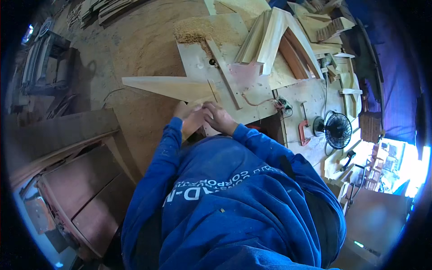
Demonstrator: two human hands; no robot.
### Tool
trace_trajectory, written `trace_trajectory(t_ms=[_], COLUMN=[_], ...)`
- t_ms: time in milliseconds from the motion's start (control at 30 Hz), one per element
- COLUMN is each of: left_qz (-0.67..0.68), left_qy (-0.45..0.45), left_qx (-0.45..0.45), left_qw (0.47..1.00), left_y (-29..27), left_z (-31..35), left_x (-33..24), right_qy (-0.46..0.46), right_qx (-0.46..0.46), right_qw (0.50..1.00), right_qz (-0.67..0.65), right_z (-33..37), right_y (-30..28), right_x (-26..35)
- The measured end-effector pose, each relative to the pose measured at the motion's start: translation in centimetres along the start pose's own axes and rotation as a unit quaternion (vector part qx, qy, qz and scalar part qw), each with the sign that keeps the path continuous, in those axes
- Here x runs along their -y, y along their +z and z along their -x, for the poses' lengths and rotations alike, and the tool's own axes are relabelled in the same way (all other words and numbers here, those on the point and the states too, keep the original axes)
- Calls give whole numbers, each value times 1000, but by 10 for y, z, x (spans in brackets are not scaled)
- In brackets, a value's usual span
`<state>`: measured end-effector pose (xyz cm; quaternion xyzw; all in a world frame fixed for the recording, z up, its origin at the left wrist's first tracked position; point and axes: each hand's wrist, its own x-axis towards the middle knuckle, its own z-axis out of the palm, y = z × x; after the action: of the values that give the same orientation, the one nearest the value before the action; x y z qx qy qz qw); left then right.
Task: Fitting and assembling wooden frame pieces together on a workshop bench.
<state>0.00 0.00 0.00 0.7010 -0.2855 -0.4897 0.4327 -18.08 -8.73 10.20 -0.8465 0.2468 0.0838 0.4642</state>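
Observation:
A pale, angled wooden piece (168, 87) lies partly over the near edge of a white work board (191, 58). Its long tapered arm reaches out to the left past the board, and a shorter part bends back toward my body. My left hand (182, 110) wraps around the piece near its bend. Fingers curled, my right hand (220, 119) grips the same spot from the right, close to the other hand. Beyond them, a wooden strip (226, 74) lies slantwise on the board, beside a small dark round cutter or knob (212, 62).
Stacked angled wooden pieces (273, 33) stand at the board's far right. Sawdust (193, 32) heaps on its far left corner. Rightward are a red clamp (303, 131), a black fan (337, 130) and a wired electrical box (282, 104). A wooden cabinet (90, 193) stands at my left.

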Motion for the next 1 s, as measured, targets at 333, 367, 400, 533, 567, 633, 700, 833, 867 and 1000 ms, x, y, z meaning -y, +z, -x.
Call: trace_trajectory(t_ms=[333,367,400,533,567,633,700,833,867,1000], left_qz=[-203,-189,-198,-242,-246,-256,-264,-299,-324,-249], left_qy=[-153,-150,-157,-158,-136,-135,-133,-105,-105,-52], left_qx=[-24,-25,-20,-17,-17,-3,2,12,0,-1], left_qw=[967,970,967,957,960,957,955,948,940,967], left_y=[13,16,18,15,12,15,19,23,24,33], left_z=[-1,-2,-4,-14,-15,-19,-22,-40,-42,-34], left_x=[39,31,24,24,30,18,11,17,18,2], right_qy=[-138,-123,-116,-82,-81,-64,-58,-43,-65,-60], right_qx=[-222,-214,-218,-258,-260,-265,-267,-272,-283,-285], right_qw=[962,965,966,962,961,961,961,960,956,953], right_qz=[81,89,73,45,41,35,41,59,46,83], right_z=[-33,-35,-35,-43,-44,-41,-40,-47,-48,-44], right_y=[57,56,53,51,51,50,45,35,35,29], right_x=[-62,-66,-66,-65,-62,-64,-65,-68,-69,-72])
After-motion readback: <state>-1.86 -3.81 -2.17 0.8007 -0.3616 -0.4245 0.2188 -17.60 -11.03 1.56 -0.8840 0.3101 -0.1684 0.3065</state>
